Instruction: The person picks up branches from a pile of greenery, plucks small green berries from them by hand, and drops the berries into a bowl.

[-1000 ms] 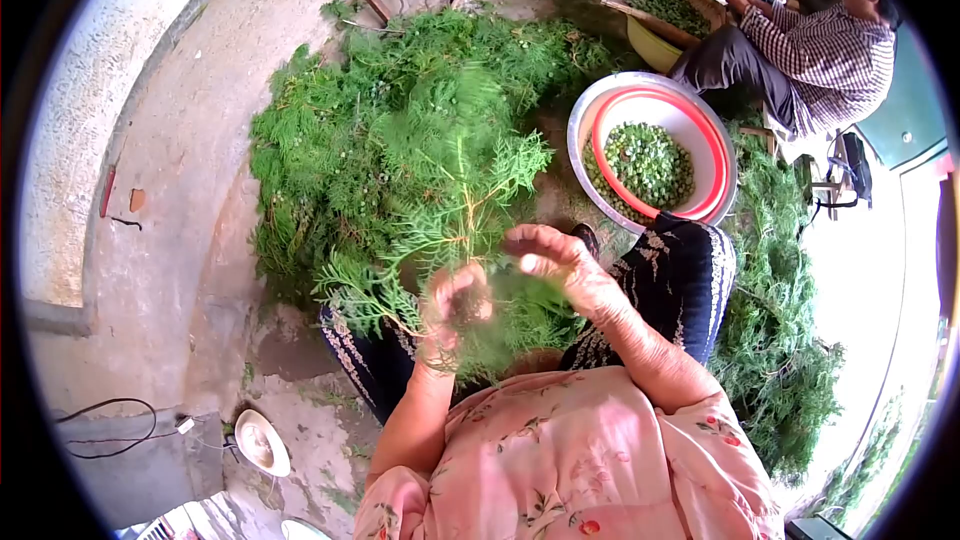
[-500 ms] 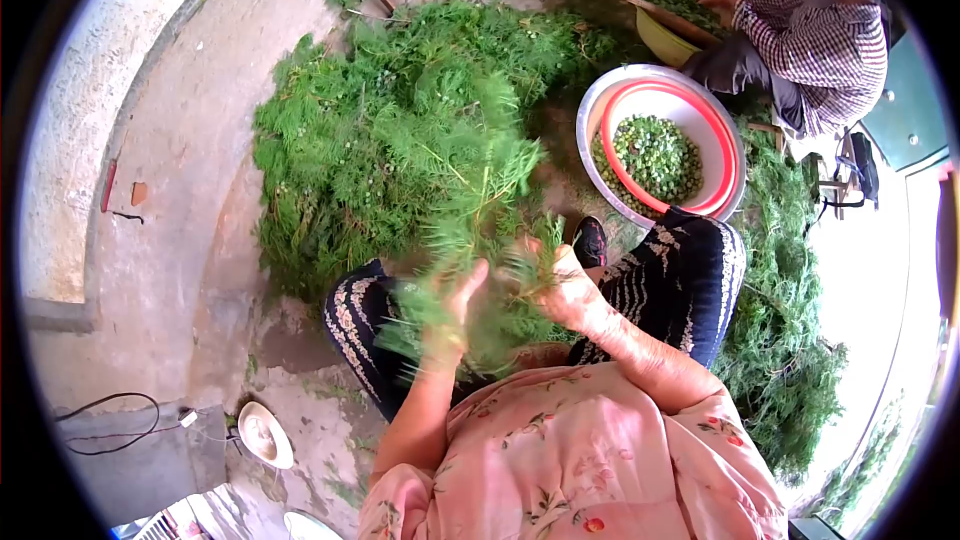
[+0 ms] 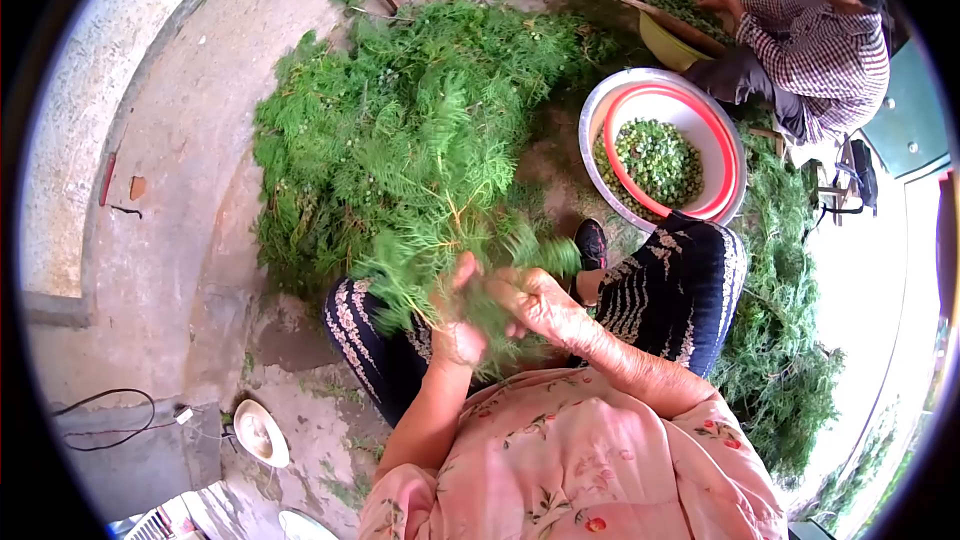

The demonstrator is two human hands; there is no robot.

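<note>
My left hand (image 3: 460, 330) is closed around a feathery evergreen branch (image 3: 430, 245), whose leafy end spreads forward over my lap. Close beside it, my right hand (image 3: 540, 305) has its fingers curled together at the sprigs; a blurred evergreen sprig (image 3: 540, 250) sticks out from it. Small green bits between the hands are smeared by motion. Beyond them lies a large heap of similar evergreen branches (image 3: 370, 130). A wide metal basin (image 3: 592, 120) at the right contains a red-rimmed bowl (image 3: 690, 105) with many small green cones or berries (image 3: 655, 160).
Another person (image 3: 820, 60) sits at the upper right by a yellow-green basin (image 3: 665, 45) and a woven tray of greenery. More cut branches (image 3: 770, 340) lie along my right side. A white dish (image 3: 260, 433) and a black cable (image 3: 105, 420) are at the lower left.
The branch in my left hand has swung lower and to the left. My right hand has shifted slightly left and down, closer to my left hand.
</note>
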